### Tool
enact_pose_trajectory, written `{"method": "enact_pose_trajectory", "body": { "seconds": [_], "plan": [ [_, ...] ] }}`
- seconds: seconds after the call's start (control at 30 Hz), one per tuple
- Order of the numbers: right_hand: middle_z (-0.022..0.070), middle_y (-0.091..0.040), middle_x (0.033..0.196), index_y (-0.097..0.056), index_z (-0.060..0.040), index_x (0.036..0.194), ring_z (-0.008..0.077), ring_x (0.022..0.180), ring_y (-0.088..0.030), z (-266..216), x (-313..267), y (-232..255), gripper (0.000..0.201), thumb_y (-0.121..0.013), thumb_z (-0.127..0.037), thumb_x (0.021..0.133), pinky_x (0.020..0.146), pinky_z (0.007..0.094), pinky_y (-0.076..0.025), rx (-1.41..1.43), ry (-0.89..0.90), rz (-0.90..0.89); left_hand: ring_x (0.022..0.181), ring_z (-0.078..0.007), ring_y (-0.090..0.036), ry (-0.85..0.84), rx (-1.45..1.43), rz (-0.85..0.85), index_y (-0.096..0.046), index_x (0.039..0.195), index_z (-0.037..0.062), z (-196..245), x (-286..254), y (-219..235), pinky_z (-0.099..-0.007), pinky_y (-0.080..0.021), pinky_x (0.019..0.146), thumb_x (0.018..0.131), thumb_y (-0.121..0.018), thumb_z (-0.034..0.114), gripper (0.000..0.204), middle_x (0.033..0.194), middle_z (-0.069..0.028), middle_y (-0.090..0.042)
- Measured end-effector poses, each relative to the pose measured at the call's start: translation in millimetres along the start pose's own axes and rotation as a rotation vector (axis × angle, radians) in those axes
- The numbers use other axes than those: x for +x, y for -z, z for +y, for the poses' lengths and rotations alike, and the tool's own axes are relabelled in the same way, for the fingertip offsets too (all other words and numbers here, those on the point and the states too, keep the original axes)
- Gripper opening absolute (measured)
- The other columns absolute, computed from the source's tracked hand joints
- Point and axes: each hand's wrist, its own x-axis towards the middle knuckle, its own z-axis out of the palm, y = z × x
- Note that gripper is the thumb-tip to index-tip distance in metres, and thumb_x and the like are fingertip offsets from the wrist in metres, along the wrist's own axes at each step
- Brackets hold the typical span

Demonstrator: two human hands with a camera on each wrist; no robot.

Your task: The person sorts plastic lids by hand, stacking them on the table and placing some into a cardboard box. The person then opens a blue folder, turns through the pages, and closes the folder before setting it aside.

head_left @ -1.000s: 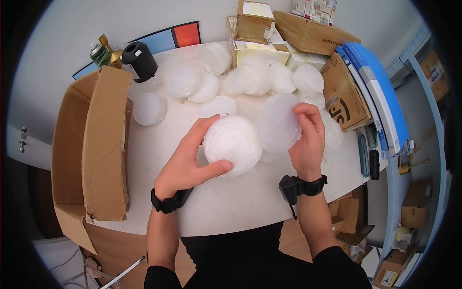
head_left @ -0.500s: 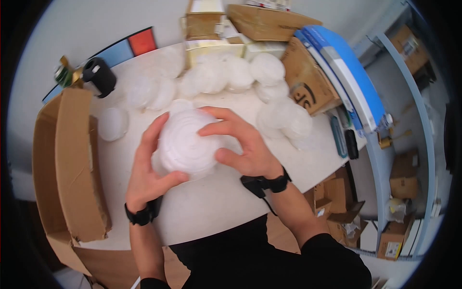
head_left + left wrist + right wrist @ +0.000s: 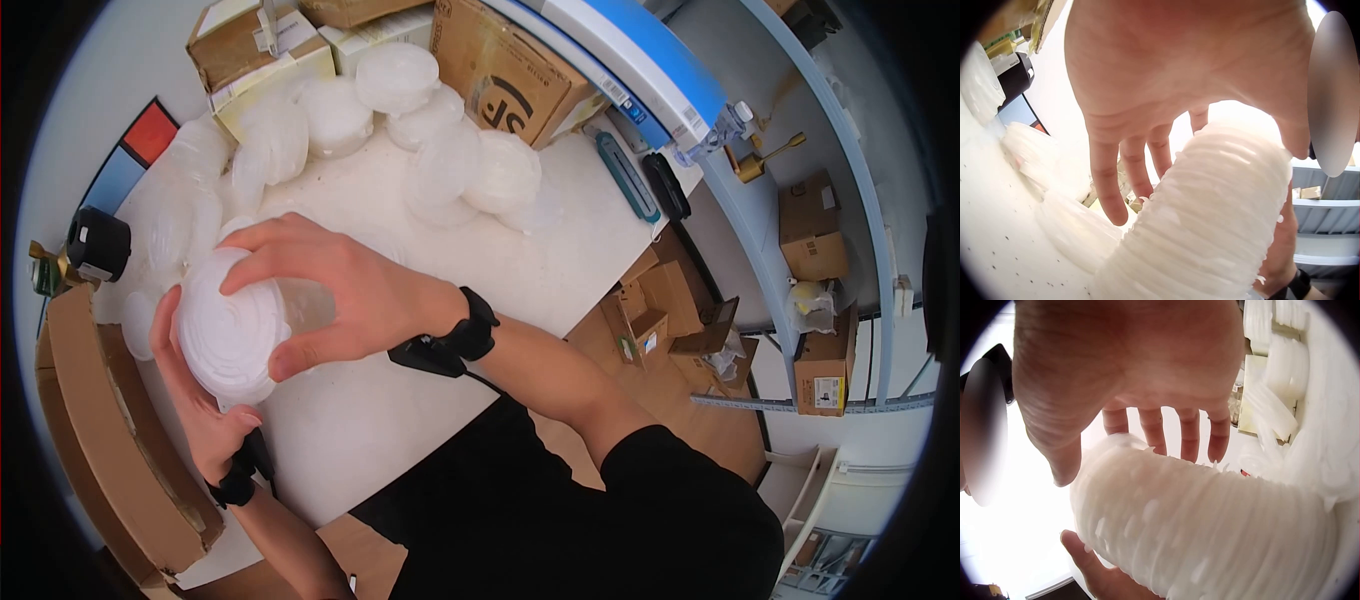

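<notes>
Both hands are round a tall stack of white translucent plastic lids (image 3: pixel 228 325), over the left part of the table in the head view. My left hand (image 3: pixel 208 435) grips the stack from its left side, thumb near the front rim. From the right, my right hand (image 3: pixel 345 285) holds the top of the stack between thumb and curled fingers. In the left wrist view, many ridged rims of the stack (image 3: pixel 1200 212) show below the palm. The right wrist view shows the same stack (image 3: pixel 1204 519) lying across the picture, with fingertips at its far side.
More translucent lids (image 3: pixel 500 172) lie in loose piles on the white table (image 3: pixel 560 240). An open cardboard box (image 3: pixel 120 430) stands at the left, beside a black cylinder (image 3: pixel 98 248). Cardboard boxes (image 3: pixel 500 75), blue binders (image 3: pixel 640 60) and a teal-handled tool (image 3: pixel 627 178) line the far side.
My right hand has brought a single lid from the right over to the stack in my left hand. The head view has turned to the right, so the table appears shifted left.
</notes>
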Motion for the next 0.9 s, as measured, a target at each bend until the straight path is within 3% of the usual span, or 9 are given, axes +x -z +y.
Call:
{"method": "enact_pose_trajectory", "body": {
  "seconds": [0.4, 0.73, 0.9],
  "plan": [
    [0.0142, -0.065, 0.133, -0.068, -0.0086, 0.124, 0.0359, 0.121, -0.058, 8, 4, -10, 0.073, -0.094, -0.041, 0.065, 0.105, 0.0453, -0.047, -0.042, 0.114, 0.127, 0.142, -0.0318, -0.045, -0.052, 0.12, 0.088, -0.025, 0.159, 0.003, 4, 2, -6, -0.0481, -0.043, 0.115, 0.059, -0.089, 0.076, 0.14, 0.157, -0.0161, -0.035],
    [0.0138, -0.066, 0.131, -0.066, -0.0059, 0.125, 0.0363, 0.12, -0.058, 5, 3, -11, 0.076, -0.094, -0.043, 0.065, 0.105, 0.0445, -0.048, 0.014, 0.063, 0.121, 0.144, -0.0322, -0.044, -0.091, 0.161, 0.054, -0.025, 0.16, 0.0023, 1, 2, -1, -0.0489, -0.042, 0.117, 0.062, -0.086, 0.078, 0.139, 0.16, -0.0177, -0.035],
    [0.0194, -0.06, 0.133, -0.055, -0.0015, 0.138, 0.0361, 0.122, -0.057, -3, 3, -8, 0.094, -0.096, -0.041, 0.063, 0.105, 0.0434, -0.048, 0.065, -0.08, 0.083, 0.144, -0.033, -0.044, -0.029, 0.085, 0.075, -0.024, 0.16, 0.0046, 3, 0, -9, -0.0503, -0.043, 0.116, 0.061, -0.087, 0.078, 0.139, 0.158, -0.0171, -0.036]
  ]
}}
